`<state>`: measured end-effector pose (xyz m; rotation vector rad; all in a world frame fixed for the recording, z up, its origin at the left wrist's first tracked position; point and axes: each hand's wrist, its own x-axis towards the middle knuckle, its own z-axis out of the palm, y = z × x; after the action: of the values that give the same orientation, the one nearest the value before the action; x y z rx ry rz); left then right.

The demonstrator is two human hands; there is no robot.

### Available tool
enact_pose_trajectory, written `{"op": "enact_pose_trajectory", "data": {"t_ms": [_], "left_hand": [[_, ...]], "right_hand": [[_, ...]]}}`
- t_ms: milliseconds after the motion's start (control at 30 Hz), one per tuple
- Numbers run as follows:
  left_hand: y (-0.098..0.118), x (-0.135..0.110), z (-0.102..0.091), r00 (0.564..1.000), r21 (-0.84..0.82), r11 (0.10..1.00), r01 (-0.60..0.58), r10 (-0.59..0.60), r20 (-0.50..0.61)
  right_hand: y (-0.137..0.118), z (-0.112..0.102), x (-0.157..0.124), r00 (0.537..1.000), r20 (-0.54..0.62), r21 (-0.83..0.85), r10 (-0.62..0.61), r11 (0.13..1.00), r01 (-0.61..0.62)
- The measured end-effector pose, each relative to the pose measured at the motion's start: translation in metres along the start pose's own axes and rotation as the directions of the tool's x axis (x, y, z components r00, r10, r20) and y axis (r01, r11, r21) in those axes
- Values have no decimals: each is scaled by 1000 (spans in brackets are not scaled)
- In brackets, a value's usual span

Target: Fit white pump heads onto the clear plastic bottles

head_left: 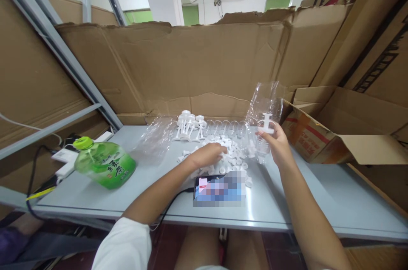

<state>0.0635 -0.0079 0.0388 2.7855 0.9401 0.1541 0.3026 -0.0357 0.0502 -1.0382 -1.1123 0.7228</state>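
My right hand [276, 142] holds a small clear plastic bottle [262, 147] upright with a white pump part [266, 124] standing in its neck; the fingers are wrapped round it. My left hand [207, 154] rests palm down on a heap of small white plastic caps [234, 156], fingers curled among them; whether it holds one is hidden. Behind the heap stand several assembled white pump pieces [190, 125] and a row of clear bottles [225, 126].
A phone [219, 188] with a cable lies on the grey table [318, 202] near the front edge. A green drink bottle [105, 163] lies on its side at left. Clear plastic bag [266, 100], open cardboard box [334, 134] at right, cardboard walls behind.
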Motion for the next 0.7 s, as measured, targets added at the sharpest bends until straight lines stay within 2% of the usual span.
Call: {"op": "enact_pose_trajectory", "data": {"t_ms": [133, 200, 267, 367, 400, 433, 467, 500, 600, 633, 700], "left_hand": [[-4, -17, -37, 983, -233, 971, -46, 3, -183], [-4, -25, -55, 939, -357, 933, -38, -88, -332], [-3, -30, -70, 841, -498, 865, -55, -229, -491], [-1, -36, -87, 661, -646, 728, -229, -371, -652], [0, -37, -92, 622, -666, 686, -292, -394, -677], [0, -38, -95, 609, -683, 650, -332, -405, -682], [1, -39, -98, 629, -705, 621, -343, -406, -663], [1, -40, -101, 674, -732, 596, -328, -396, -624], [2, -42, -105, 861, -805, 557, -206, -288, -419], [2, -43, -106, 909, -816, 554, -165, -236, -344], [0, -44, -107, 965, -836, 536, -118, -137, -225]], "right_hand": [[-4, -6, -1, 996, 85, -88, 23, 996, -15], [-10, -10, -3, 977, 207, -144, 59, 989, -29], [-16, -13, -6, 922, 373, -189, 104, 981, -34], [-24, -14, -12, 788, 603, -234, 127, 972, 22], [-25, -14, -14, 746, 654, -246, 121, 967, 59], [-26, -13, -15, 713, 692, -256, 113, 962, 96], [-27, -12, -16, 689, 717, -264, 105, 956, 128], [-27, -11, -17, 670, 736, -270, 103, 951, 151], [-27, -8, -19, 626, 773, -271, 101, 945, 182], [-27, -7, -19, 614, 783, -269, 100, 945, 189], [-27, -6, -19, 591, 801, -260, 94, 944, 201]]}}
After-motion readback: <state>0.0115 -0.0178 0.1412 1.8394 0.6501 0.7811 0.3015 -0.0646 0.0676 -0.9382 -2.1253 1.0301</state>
